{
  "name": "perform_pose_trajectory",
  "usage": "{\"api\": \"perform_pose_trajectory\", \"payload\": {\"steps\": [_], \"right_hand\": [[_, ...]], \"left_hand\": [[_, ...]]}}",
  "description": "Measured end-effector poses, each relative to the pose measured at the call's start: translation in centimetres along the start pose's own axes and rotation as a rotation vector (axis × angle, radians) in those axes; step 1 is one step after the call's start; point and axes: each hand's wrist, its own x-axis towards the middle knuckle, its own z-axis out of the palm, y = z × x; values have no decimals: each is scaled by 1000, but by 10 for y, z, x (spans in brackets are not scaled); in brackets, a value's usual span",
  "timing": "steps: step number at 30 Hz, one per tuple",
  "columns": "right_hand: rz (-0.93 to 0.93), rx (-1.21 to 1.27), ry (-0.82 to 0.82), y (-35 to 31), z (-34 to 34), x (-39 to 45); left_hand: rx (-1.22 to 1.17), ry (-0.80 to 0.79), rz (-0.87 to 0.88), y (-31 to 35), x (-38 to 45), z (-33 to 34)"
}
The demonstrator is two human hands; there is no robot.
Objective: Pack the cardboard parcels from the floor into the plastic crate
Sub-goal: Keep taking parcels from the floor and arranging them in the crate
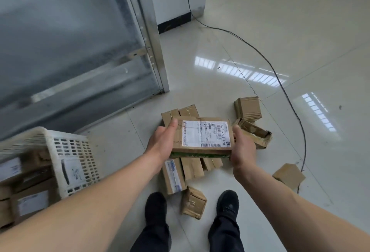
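Held item: flat cardboard parcel (202, 136), white shipping label facing up, raised above the floor pile at centre. Left hand (161, 141) grips its left edge, thumb laid along the top, fingers hidden beneath. Right hand (243, 147) grips its right edge, thumb on top, fingers curled under.

Floor pile (184, 169): several long cardboard parcels lying under and just near of the held one. Small cube parcel (248, 108) far right of the pile; torn open box (255, 132) just right of the held parcel; loose parcel (289, 175) well to the right; small crumpled parcel (193, 202) between two black shoes.

White plastic crate (77, 161): near left, perforated walls, labelled parcels already inside.

Black cable (280, 75) crosses the glossy tiled floor (300, 31). Metal-framed panel (152, 41) far left.
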Motion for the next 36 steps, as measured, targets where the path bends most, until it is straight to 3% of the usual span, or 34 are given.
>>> {"api": "perform_pose_trajectory", "payload": {"steps": [7,15,27,36], "right_hand": [[-72,47,-44,-34,10,-87],[-172,19,-161,-46,24,-158],[-297,-137,-354,-8,55,-266],[-365,-278,-436,32,124,-334]], "left_hand": [[-43,-58,64,22,-74,-65],[-159,9,97,13,-148,-118],[-324,162,99,-64,-252,-182],[-412,253,106,-130,-294,-260]]}}
